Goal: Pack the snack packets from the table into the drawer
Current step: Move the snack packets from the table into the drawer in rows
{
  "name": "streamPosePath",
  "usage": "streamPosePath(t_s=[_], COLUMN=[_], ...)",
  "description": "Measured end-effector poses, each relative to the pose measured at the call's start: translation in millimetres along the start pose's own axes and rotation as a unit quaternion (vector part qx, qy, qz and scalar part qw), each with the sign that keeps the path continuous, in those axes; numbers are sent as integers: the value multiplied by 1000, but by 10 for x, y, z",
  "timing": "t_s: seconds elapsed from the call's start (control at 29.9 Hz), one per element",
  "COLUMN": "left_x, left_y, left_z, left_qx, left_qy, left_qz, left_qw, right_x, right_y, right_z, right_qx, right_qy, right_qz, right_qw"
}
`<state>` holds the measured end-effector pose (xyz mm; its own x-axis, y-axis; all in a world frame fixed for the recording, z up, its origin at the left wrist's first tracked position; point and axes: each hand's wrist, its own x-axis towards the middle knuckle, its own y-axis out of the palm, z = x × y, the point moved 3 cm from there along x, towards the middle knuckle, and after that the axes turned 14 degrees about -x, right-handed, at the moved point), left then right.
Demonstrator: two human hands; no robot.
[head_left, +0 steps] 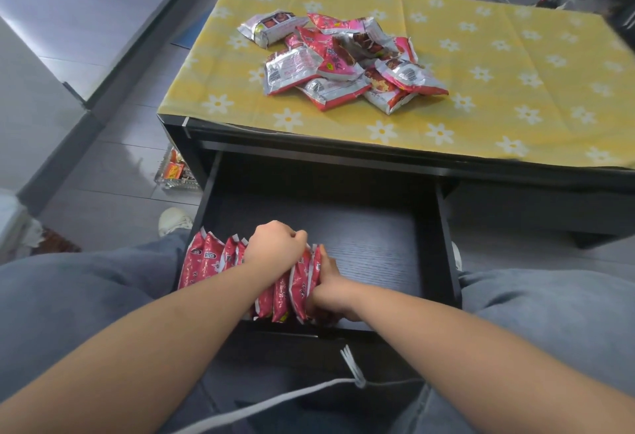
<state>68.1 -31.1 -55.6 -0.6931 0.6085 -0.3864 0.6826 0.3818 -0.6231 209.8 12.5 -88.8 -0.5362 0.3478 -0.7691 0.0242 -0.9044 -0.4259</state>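
At twelve o'clock, the counter (481,55) under its yellow flowered cloth carries a loose pile of snack packets (338,55). Below it, at six o'clock, the dark drawer (371,238) stands pulled open, with a row of red packets (213,258) standing on edge along its near-left side. The left hand (275,244) is curled over the row's top; the right hand (330,287) presses fingers against the row's right end packet.

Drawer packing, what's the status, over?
Left hand and right hand pressing packets upright in drawer. Pile waits on table. Nothing blocking.
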Motion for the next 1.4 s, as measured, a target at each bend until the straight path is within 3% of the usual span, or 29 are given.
streamPosePath(t_s=[0.4, 0.64, 0.8, 1.04, 1.4], left_x=[-61, -98, -39, -30, 17], left_y=[-4, -43, -73, -143, -151], left_z=[5, -31, 113, 259, 302], left_qx=[73, 223, 222, 296, 283], left_qy=[28, 178, 101, 24, 8], left_qz=[51, 16, 59, 122, 231], left_qw=[996, 958, 968, 947, 931], right_x=[-34, -22, 42, 36, 11], right_y=[36, -95, -33, -46, 52], right_z=[-11, -33, -54, -48, -9], right_qx=[-18, 100, 87, 108, 122], right_qy=[-17, 14, -9, -23, 13], right_qz=[26, 53, -9, -39, -52], right_qw=[999, 993, 996, 993, 991])
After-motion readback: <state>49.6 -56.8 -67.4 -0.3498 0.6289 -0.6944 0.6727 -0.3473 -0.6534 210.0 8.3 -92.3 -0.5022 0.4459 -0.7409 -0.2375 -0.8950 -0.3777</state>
